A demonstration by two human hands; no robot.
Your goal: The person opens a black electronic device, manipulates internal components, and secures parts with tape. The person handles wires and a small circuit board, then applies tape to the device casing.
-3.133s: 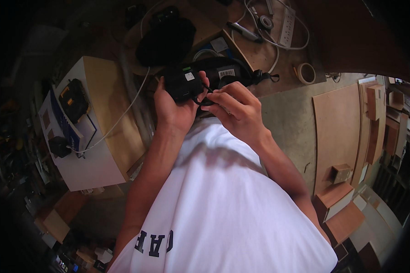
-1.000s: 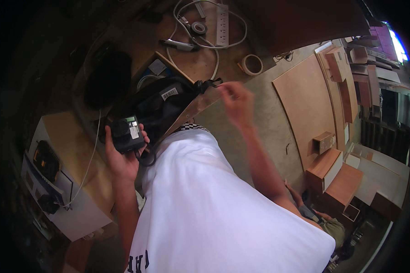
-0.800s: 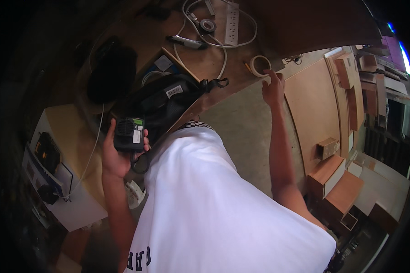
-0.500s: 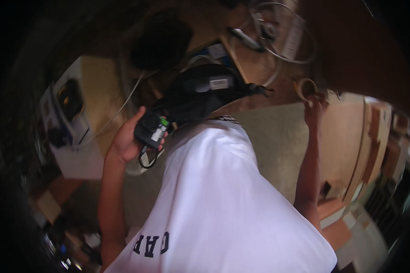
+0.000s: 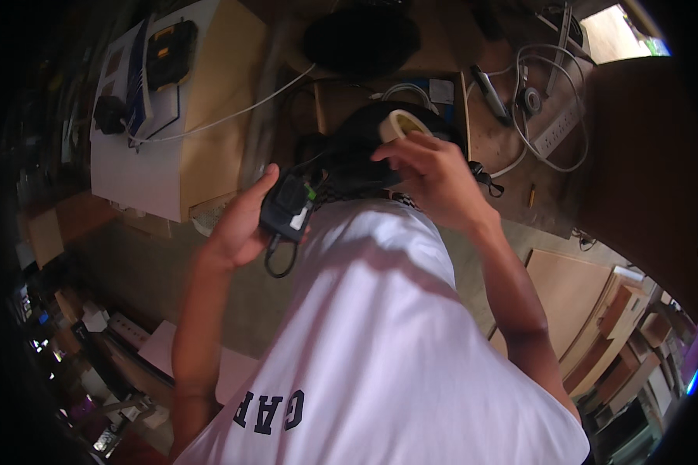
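Note:
My left hand [image 5: 236, 229] is wrapped round a small black box-shaped device [image 5: 288, 203] with a green and white label and a short looped black cable [image 5: 281, 271]. Held in my right hand [image 5: 450, 186] is a pale roll of tape [image 5: 394, 126], its ring tilted up above the fingers. The roll is a little beyond and to the right of the device, apart from it. Between the hands, at my waist, lies a black bag [image 5: 353, 159], partly hidden by the right hand.
On the left a pale box-like cabinet [image 5: 136, 182] carries a black and yellow device [image 5: 171, 56]. Ahead is an open drawer [image 5: 465, 116] with cables. A white power strip [image 5: 558, 132] with looped cord sits at the right, near a brown panel [image 5: 644, 178]. Boards [image 5: 558, 291] lean at lower right.
My right hand has swung in from the far right with the tape roll to above the bag. The view has turned; my left hand still holds the black device.

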